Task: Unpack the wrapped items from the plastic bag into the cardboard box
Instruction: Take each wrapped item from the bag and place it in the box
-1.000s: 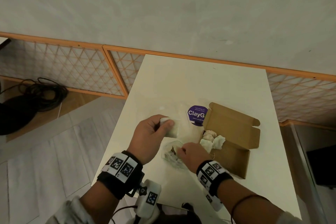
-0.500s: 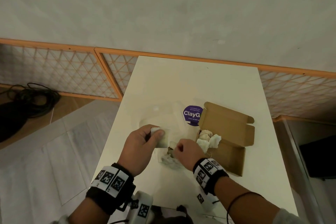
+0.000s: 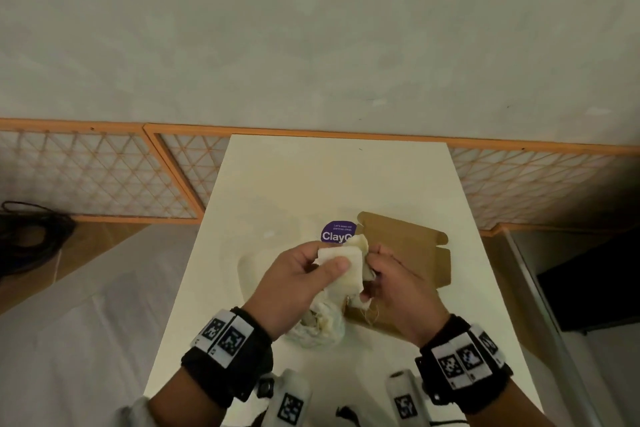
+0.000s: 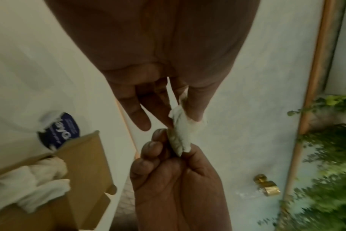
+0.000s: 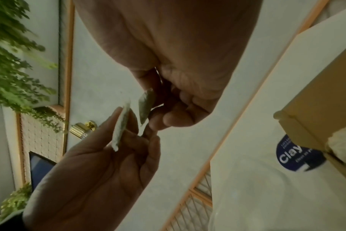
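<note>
— Where's the wrapped item (image 3: 341, 263)?
— Between both hands: left hand (image 3: 294, 284) pinches it, right hand (image 3: 394, 288) grips its other edge.
— And the cardboard box (image 3: 415, 246)?
— Just beyond the right hand, bundles inside; the plastic bag (image 3: 320, 326) lies under the left

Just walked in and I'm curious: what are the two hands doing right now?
Left hand: pinching a white wrapped item between thumb and fingers.
Right hand: fingers curled, pinching the same wrapped item's other edge.
</note>
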Demonstrator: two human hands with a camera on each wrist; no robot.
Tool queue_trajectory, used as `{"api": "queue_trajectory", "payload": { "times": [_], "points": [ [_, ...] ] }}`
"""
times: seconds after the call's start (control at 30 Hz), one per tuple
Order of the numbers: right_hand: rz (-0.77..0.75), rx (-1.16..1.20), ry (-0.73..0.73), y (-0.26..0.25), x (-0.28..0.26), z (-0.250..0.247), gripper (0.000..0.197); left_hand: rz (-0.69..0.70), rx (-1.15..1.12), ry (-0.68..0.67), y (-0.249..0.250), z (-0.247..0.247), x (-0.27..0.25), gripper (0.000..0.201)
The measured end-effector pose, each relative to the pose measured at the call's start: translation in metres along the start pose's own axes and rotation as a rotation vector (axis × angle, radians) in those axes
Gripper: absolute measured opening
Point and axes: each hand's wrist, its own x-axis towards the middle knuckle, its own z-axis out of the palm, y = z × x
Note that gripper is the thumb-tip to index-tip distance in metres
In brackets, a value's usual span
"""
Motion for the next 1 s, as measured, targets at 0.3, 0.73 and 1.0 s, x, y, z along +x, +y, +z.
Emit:
{"api": "queue_trajectory", "payload": {
  "times": [0.3, 0.73, 1.0],
  "points": [
    [-0.282, -0.143, 0.096, -0.018, -0.026, -0.026, 0.026, 0.117, 0.046, -0.003, 0.019, 0.036, 0.023, 0.002],
    [-0.313, -0.454, 0.158, -0.005, -0.021, -0.058, 0.017, 0.112, 0.162, 0.033, -0.007, 0.062, 0.045, 0.022],
    [-0.133, -0.769, 0.399, 0.035, 0.003, -0.116, 0.03, 0.046, 0.683, 0.021, -0.048, 0.027, 0.034, 0.006]
  ]
}}
